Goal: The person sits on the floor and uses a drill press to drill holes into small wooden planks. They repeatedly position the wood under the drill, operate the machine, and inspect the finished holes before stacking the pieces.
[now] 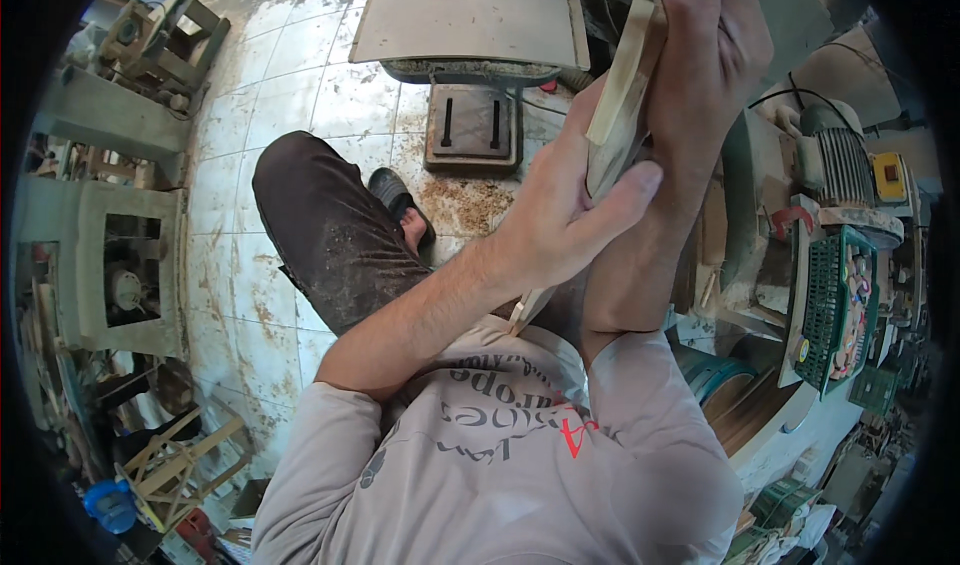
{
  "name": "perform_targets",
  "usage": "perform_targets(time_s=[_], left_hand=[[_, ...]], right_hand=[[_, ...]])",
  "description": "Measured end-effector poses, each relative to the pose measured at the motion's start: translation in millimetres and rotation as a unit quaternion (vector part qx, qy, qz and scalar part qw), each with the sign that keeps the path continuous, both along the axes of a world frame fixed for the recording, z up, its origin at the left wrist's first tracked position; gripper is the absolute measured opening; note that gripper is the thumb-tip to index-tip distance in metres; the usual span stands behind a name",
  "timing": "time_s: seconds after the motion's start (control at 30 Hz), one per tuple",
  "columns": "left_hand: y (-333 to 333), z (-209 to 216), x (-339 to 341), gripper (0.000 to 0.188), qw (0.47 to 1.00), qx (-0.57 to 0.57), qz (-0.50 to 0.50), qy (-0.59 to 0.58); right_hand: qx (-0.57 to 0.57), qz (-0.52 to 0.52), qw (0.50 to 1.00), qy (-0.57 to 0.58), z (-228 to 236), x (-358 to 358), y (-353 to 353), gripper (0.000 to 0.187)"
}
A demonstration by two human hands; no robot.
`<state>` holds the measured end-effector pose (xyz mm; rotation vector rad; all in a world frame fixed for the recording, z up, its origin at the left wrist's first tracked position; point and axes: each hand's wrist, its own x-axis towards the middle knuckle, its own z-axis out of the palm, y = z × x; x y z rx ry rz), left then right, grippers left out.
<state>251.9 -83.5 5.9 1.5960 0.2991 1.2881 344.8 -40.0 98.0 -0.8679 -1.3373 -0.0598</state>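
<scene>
A long piece of pale wood [622, 75] slants from near my shirt up to the top of the view, its narrow edge facing me. My left hand [565, 200] is closed around its middle, with the thumb laid along the side toward my right forearm. Higher up, my right hand [715, 25] grips the wood near its far end; some of its fingers are cut off by the picture's upper edge. The wood's lower end [530, 310] shows below my left wrist, close to the shirt. My forearm and hands hide parts of the wood.
Ahead stands a machine with a flat pale worktop [470, 15]. Below it lies a dusty box with two black bars [473, 130]. Sawdust [465, 205] covers some floor tiles. To the right are an electric motor [838, 165] and a green basket [835, 315] of small pieces.
</scene>
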Motion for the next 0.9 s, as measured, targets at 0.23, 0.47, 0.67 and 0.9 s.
perform_targets(time_s=[0.23,0.47,0.67,0.9], left_hand=[[-7.6,6.1,5.5,0.055,1.0,-0.002,-0.008,0.012],[-9.4,18.1,-12.4,0.053,1.0,0.025,0.013,-0.012],[34.8,28.5,-88.5,0.038,0.954,-0.175,0.019,-0.245],[50.3,35.7,-156.2,0.051,0.914,-0.182,0.13,-0.34]], right_hand=[[-0.023,0.006,1.0,0.003,7.0,13.3,-13.6,0.027],[0.02,-0.023,0.999,-0.024,-32.1,12.1,-46.9,0.046],[-0.355,0.183,0.894,0.201,-145.4,16.4,-156.8,0.076],[-0.456,0.328,0.763,0.319,-143.0,-23.9,-226.8,0.048]])
